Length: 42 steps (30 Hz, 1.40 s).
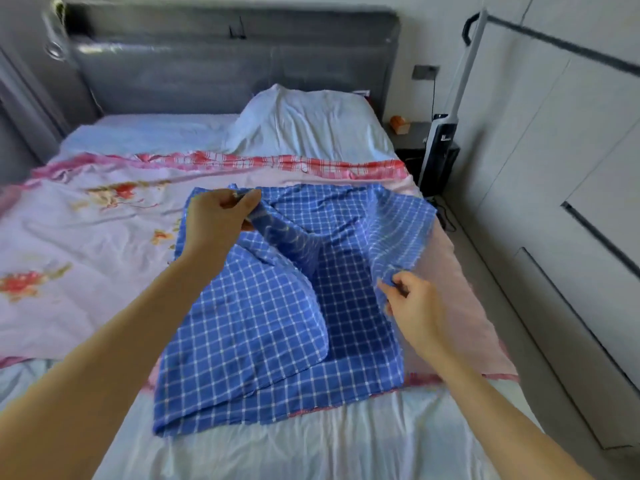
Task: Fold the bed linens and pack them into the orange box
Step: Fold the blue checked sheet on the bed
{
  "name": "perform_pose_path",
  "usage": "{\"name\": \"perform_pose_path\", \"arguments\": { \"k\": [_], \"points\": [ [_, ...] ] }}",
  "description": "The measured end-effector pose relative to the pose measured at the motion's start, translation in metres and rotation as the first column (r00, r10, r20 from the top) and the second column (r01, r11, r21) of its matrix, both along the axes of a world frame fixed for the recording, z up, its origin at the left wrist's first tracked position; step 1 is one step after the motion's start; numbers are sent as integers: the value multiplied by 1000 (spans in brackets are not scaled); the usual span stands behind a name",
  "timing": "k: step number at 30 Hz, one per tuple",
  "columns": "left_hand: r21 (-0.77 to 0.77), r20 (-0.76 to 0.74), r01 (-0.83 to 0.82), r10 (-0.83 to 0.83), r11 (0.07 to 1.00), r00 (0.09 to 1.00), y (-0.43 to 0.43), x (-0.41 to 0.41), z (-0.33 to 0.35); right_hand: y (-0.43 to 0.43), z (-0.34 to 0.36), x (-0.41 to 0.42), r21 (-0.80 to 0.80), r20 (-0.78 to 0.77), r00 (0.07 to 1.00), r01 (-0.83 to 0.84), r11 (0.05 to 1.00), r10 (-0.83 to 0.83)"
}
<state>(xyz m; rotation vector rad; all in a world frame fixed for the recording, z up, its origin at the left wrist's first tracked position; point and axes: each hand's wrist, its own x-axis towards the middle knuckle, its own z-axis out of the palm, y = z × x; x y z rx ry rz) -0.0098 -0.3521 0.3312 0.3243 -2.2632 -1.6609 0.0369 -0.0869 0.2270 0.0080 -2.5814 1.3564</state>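
A blue checked linen (263, 341) lies rumpled in the middle of the bed, on top of a pink floral sheet (86, 237). My left hand (216, 220) grips a bunched part of the blue linen near its far left corner and lifts it off the bed. My right hand (412, 306) pinches the linen's right edge lower down. The cloth sags in folds between the two hands. No orange box for packing shows in this view.
A white pillow (304, 123) lies at the head of the bed before a grey headboard (225, 71). An upright vacuum cleaner (440, 147) and a dark nightstand (407, 133) with a small orange object (400, 124) stand at the right. White cabinets (571, 202) line the right wall.
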Motion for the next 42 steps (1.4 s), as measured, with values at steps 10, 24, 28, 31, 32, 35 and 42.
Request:
{"name": "perform_pose_path", "arguments": {
  "k": [10,24,28,31,32,35,42],
  "points": [
    [-400,6,418,-454,816,891,-16,69,147,-107,193,41,83,-461,884,-42,996,76],
    [-186,108,254,-237,949,966,-26,126,131,-191,187,95,30,-476,876,-66,997,72],
    [-85,107,179,-169,980,980,-22,132,131,-193,187,99,132,-442,886,-92,987,142],
    [-71,89,189,-182,979,979,-18,133,127,-180,193,101,137,-293,914,-250,958,280],
    [-67,86,177,-171,982,981,-17,133,125,-173,195,99,127,-246,911,-309,943,331],
    [-92,96,191,-183,977,978,-13,131,126,-152,201,88,142,-210,912,-328,934,352],
    [-590,59,334,-374,735,926,-5,135,174,-114,250,60,18,66,707,-706,708,704]
  ]
}}
